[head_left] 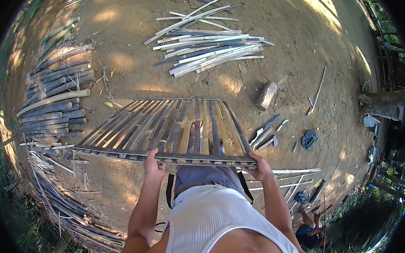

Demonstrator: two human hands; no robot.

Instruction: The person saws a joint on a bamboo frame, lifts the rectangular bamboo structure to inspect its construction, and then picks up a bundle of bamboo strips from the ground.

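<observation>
We held the slatted bamboo panel mid-frame | left grip closed midway on its lower rail, right grip closed at its right end | we judged it light, stiff, perhaps splintery; rail best held wide apart

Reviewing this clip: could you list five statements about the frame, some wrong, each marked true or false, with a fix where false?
1. The left grip and right grip both hold the panel. True.
2. The panel is one solid sheet. False: it is slatted.
3. Poles are piled at the left of the view. True.
4. The block lies left of the panel. False: it lies to the right of it.
5. The strips lie beyond the panel's far edge. True.
</observation>
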